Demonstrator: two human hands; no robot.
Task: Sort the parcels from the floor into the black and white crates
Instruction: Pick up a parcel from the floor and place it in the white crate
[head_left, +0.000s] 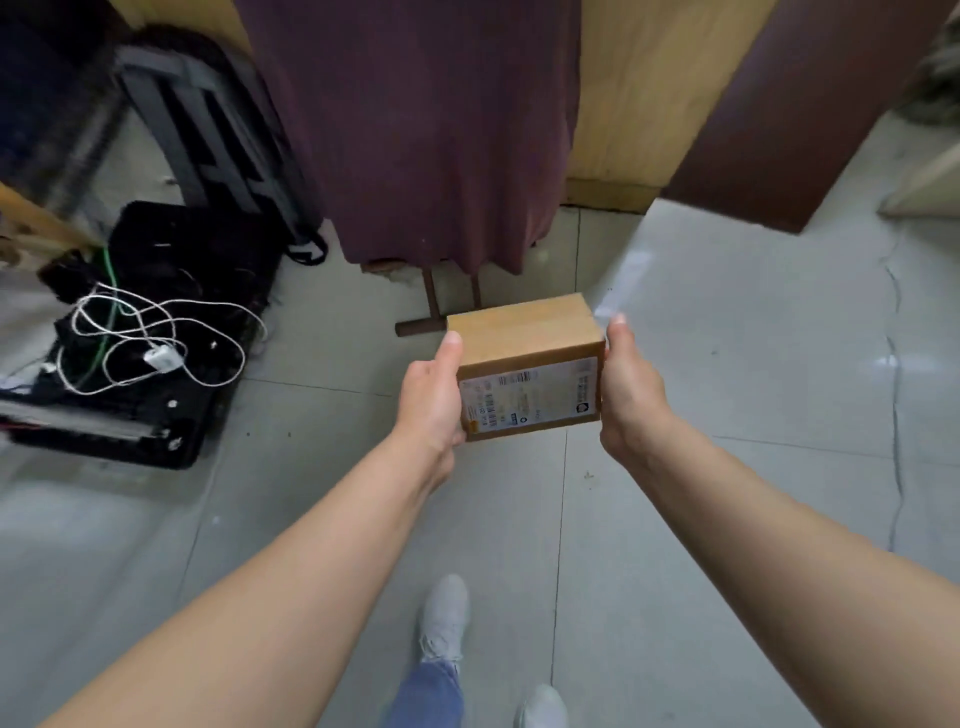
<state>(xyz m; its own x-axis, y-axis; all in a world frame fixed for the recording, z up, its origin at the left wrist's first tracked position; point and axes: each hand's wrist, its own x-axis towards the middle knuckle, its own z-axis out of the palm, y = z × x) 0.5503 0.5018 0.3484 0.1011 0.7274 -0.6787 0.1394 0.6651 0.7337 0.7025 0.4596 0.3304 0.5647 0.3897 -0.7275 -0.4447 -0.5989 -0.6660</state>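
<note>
A person is standing on a pale tiled floor (727, 364) and holding 1 brown cardboard parcel (519, 332) in the air in front of them. It is hanging above the floor, well apart from the black crate (130, 447). The left-hand grip (431, 400) is clasping the parcel's left end, with the thumb lying up along the top edge and the fingers hidden behind the box. The right-hand grip (631, 395) is clasping the right end the same way, thumb pointing up along the side. The parcel's white shipping label (530, 397) is facing the camera, its print too blurred to read. The black crate is sitting on the floor at the left, carrying a tangle of white cable (163, 358) and a green cable (106, 291). A dark purple cloth (441, 130) is hanging beyond the parcel. 2 pale shoes (444, 613) are showing at the bottom edge.
</note>
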